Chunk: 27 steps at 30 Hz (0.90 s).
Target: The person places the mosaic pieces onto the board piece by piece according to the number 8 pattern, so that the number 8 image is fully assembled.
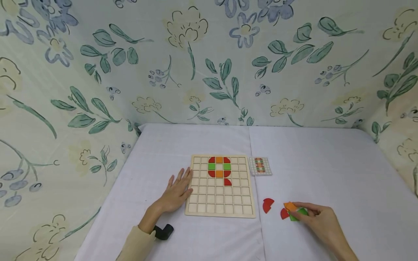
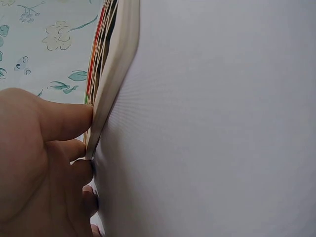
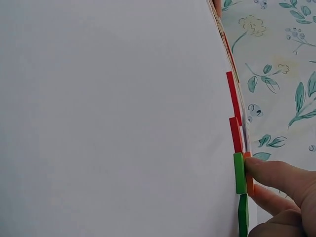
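Note:
My left hand lies at the left edge of a wooden grid board, fingers extended. In the left wrist view, the thumb touches the board's side. Red quarter-round, orange square and green square tiles form a ring near the board's top, with one red quarter-round tile just below. To the right of the board, my right hand pinches an orange square tile between thumb and fingers. It is over green tiles, beside a red tile.
A small pattern card lies against the board's upper right side. More red tiles lie between board and right hand. A black object is by the left forearm. Floral cloth rises behind the white-covered table.

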Tool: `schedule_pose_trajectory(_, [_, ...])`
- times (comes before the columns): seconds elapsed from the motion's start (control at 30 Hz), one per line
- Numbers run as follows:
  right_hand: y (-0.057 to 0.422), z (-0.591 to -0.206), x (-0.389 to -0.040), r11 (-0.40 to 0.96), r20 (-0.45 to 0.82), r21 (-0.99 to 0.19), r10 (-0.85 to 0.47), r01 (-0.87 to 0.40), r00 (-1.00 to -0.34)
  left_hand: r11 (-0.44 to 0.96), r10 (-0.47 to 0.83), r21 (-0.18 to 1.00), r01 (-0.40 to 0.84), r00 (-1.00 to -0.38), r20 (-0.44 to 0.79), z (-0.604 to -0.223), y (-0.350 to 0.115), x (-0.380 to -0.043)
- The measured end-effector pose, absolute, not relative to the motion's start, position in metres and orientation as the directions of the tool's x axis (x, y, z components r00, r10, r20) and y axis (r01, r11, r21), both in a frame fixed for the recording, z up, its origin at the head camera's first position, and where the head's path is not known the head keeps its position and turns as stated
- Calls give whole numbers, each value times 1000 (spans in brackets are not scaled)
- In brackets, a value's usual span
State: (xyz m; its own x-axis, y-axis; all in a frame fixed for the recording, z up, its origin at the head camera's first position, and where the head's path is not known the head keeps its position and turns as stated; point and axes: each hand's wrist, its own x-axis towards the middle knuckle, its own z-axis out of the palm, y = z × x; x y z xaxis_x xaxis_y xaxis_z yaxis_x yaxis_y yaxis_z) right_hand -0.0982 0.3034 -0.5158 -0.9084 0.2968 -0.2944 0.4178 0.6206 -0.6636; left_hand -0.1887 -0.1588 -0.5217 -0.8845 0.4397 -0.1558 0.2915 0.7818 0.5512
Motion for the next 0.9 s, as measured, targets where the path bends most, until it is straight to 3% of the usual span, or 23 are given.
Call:
schedule_pose_trajectory(0.4, [293, -507, -110, 662, -197, -686, 230, 301, -953, 779, 437, 555, 291, -887, -150, -520, -158, -188])
schedule_pose_trajectory(0.9, [240, -492, -147, 635, -157, -765, -17, 110, -988, 783, 438, 549, 292, -886, -153, -522, -159, -189])
